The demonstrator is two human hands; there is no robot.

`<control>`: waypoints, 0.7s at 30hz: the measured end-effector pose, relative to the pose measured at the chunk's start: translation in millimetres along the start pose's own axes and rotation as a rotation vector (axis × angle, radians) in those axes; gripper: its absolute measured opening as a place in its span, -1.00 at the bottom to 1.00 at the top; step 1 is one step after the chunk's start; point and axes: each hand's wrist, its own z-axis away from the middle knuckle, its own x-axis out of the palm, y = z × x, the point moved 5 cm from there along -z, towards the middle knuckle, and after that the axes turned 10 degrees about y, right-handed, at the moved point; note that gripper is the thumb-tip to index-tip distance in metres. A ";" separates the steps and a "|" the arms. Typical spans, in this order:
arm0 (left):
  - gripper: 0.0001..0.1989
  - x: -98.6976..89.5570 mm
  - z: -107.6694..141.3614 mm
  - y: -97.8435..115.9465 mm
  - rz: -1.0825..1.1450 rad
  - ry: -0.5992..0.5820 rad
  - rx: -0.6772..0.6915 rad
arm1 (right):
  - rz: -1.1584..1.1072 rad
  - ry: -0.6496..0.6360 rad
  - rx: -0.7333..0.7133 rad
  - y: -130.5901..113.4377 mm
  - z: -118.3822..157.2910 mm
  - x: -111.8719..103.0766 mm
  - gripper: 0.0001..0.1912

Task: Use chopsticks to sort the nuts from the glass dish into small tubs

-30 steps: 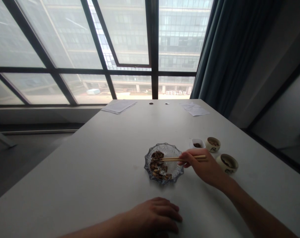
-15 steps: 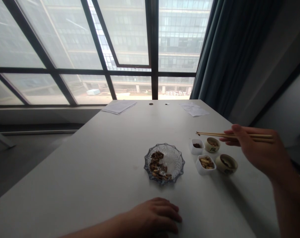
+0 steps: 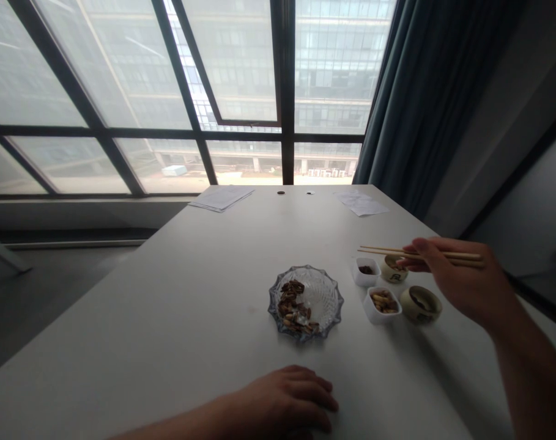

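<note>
My right hand [image 3: 447, 269] is closed on a pair of wooden chopsticks [image 3: 383, 249], whose tips hang over the far side of a small white cup of dark bits [image 3: 366, 280]. Beneath the fingers is a beige bowl [image 3: 394, 277] with a dark mark. Closer to me stand a white cup of light, long pieces [image 3: 381, 316] and a second beige bowl [image 3: 422, 315]. My left hand [image 3: 291, 397] rests on the table, fingers loosely spread and holding nothing. Beyond it, a scalloped glass dish [image 3: 326, 299] holds brown pieces along its left side.
The white table [image 3: 167, 305] reaches toward the windows. Papers [image 3: 221, 198] lie at its far left and a crumpled sheet [image 3: 361, 203] at its far right. A dark curtain [image 3: 397, 98] hangs beyond the right side.
My right hand has moved left and slightly down with the chopsticks. A dark bit seen at their tips before no longer shows there. My left hand has stayed in place.
</note>
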 end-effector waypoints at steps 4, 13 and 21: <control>-0.75 -1.0 -0.8 2.3 -0.020 -0.006 -0.018 | -0.042 -0.082 0.064 -10.8 12.9 18.1 -0.54; -0.79 -1.6 -1.6 4.9 -0.031 0.014 -0.024 | -0.034 -0.570 0.028 -21.3 55.4 78.7 -0.56; -0.80 -1.7 -1.1 3.2 -0.028 0.034 -0.009 | -0.065 -0.678 0.013 -16.6 77.7 105.4 -0.55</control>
